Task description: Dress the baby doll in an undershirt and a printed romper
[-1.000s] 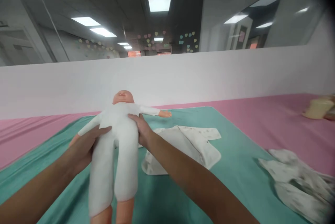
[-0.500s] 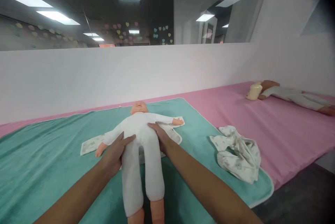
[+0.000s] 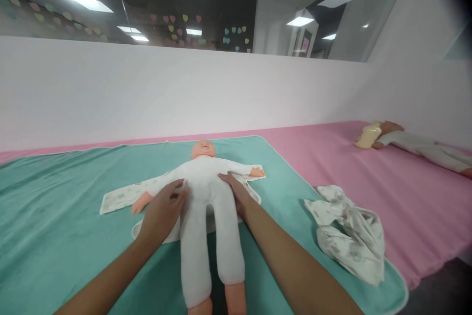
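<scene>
A baby doll (image 3: 202,182) with a white cloth body lies on its back, arms out, on a patterned white baby garment (image 3: 123,198) that shows under its arms and around its hips. My right hand (image 3: 238,194) grips the doll's waist on the right, thumb on top, its other fingers hidden underneath. At the opposite side of the waist, my left hand (image 3: 167,209) has bent fingers with a gap between thumb and fingertips. Those fingertips are beside or touching the doll's side, and I see nothing held in them.
A teal blanket (image 3: 73,246) covers part of the pink mat (image 3: 313,143). Crumpled patterned white clothing (image 3: 350,236) lies on the right. Farther right are a cream bottle (image 3: 368,136) and another doll (image 3: 424,145). A white wall (image 3: 165,94) with a window above stands behind.
My left hand has loosened from the doll's waist, its thumb off the belly and fingers bent. My right hand keeps its hold. The view has shifted slightly.
</scene>
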The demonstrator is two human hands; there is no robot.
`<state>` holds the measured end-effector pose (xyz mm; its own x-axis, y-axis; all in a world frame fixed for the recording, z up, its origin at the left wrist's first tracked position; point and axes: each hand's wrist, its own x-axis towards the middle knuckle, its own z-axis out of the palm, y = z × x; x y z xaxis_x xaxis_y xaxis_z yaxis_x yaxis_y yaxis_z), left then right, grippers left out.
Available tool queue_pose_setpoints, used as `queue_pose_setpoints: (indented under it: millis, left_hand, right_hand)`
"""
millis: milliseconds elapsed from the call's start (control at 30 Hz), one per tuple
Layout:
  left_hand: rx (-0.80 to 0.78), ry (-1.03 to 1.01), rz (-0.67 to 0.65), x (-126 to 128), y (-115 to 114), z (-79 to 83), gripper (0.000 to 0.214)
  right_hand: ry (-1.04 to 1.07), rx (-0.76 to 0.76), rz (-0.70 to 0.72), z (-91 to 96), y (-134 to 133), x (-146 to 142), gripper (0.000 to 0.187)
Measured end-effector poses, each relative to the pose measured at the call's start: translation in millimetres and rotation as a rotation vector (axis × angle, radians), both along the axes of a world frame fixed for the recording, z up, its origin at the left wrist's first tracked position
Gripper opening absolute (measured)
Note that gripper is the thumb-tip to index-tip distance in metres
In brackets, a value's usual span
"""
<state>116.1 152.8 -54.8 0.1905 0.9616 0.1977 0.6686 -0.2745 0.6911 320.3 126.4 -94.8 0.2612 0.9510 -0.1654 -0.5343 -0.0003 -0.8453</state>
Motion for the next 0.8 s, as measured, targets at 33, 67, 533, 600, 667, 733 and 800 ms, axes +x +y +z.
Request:
queue_pose_setpoints:
  millis: [33, 67, 533, 600, 667, 733, 800]
  left_hand:
    - [0.142, 0.079, 0.026, -8.3, 5.1, -2.3, 0.039]
    - [0.274, 0.146, 0.035, -17.3, 10.6, -5.4, 0.034]
    - [0.447, 0.715, -0.173, -51.7, 45.8, -36.2, 0.033]
    - [0.396, 0.694, -0.126, -56.6, 49.9, -34.8, 0.030]
    - [0.337, 0.624, -0.067, -63.0, 56.1, -34.3, 0.027]
    - [0.247, 0.479, 0.030, -70.0, 63.5, -34.9, 0.024]
    - [0.146, 0.261, 0.158, -76.8, 70.2, -35.8, 0.022]
  right_hand:
    - [0.025, -0.016, 0.017, -0.9, 1.3, 2.2, 0.088]
    - [0.043, -0.032, 0.026, -1.7, 2.2, 4.2, 0.091]
    - [0.063, 0.110, 0.013, 5.4, -12.2, 21.4, 0.038]
    - [0.132, 0.115, 0.015, 5.3, -14.0, 23.2, 0.034]
    - [0.190, 0.129, 0.010, 5.7, -15.7, 25.3, 0.031]
    - [0.221, 0.143, -0.001, 6.2, -17.3, 28.1, 0.027]
    - [0.211, 0.159, -0.014, 6.1, -18.6, 31.5, 0.023]
